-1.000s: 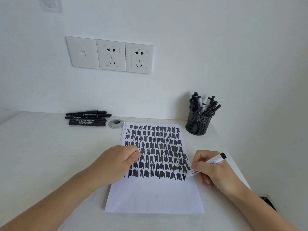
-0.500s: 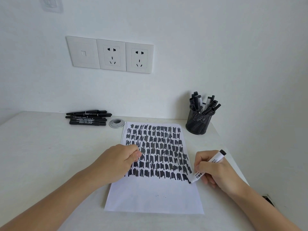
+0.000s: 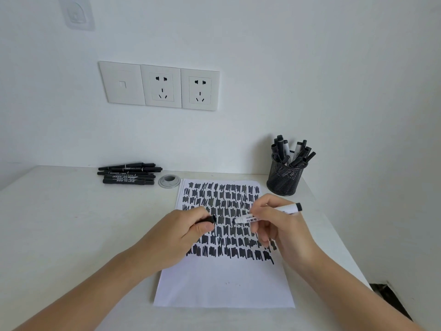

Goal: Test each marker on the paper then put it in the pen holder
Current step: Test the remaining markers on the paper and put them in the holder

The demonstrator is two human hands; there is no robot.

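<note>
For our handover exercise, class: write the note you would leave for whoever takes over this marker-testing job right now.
Left hand pinches the cap; right hand holds the uncapped marker over the paper, tip facing the cap, not yet joined.
Done: the paper carries rows of black scribbles; the holder at back right holds many markers.
Left: probably cap this marker, drop it in the holder, then test the pile at back left.

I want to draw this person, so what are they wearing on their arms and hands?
Nothing that shows. The left hand and right hand have no gloves or rings. The left forearm and right forearm are bare right to the picture's edge: no sleeves, watch or bracelet in view.
</note>
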